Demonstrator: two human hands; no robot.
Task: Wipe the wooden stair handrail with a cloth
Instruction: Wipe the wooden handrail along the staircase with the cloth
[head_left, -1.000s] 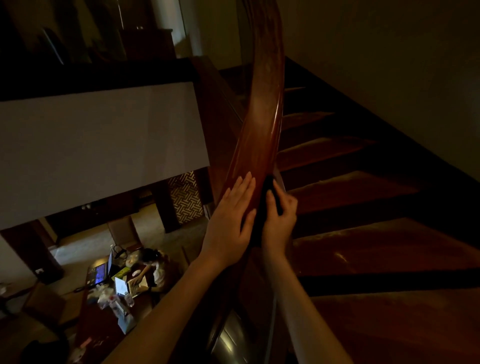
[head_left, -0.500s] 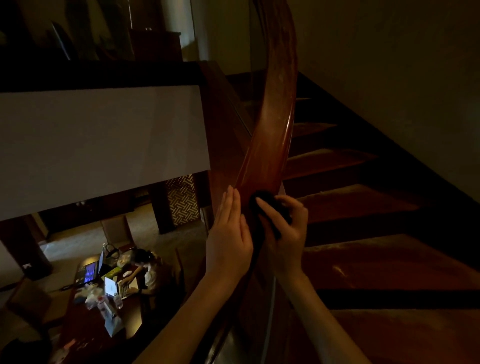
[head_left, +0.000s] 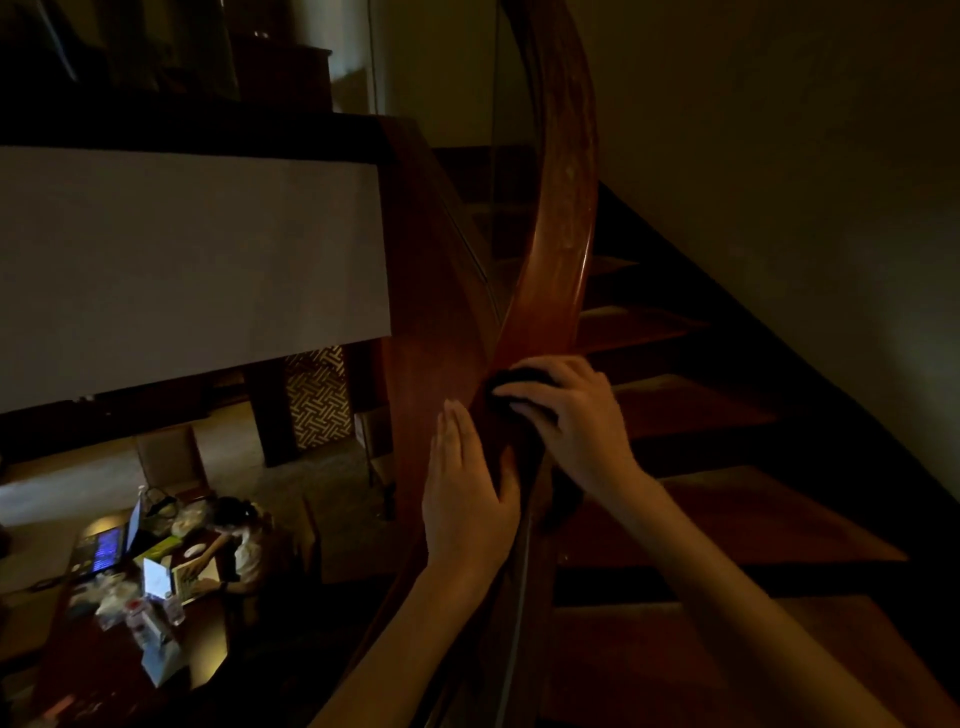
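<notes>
Right hand (head_left: 571, 415) curled over dark cloth (head_left: 511, 387), pressing it onto handrail (head_left: 556, 249). Left hand (head_left: 467, 488) flat, fingers straight, against rail's side.

dark counter (head_left: 205, 657) on lower floor: open laptop (head_left: 104, 551) at its far left, seated person (head_left: 244, 545) at far edge, packets (head_left: 111, 597) on top; chair (head_left: 169, 457) beyond; lattice panel (head_left: 317, 400) farther beyond; wooden steps (head_left: 727, 514) well right.
</notes>
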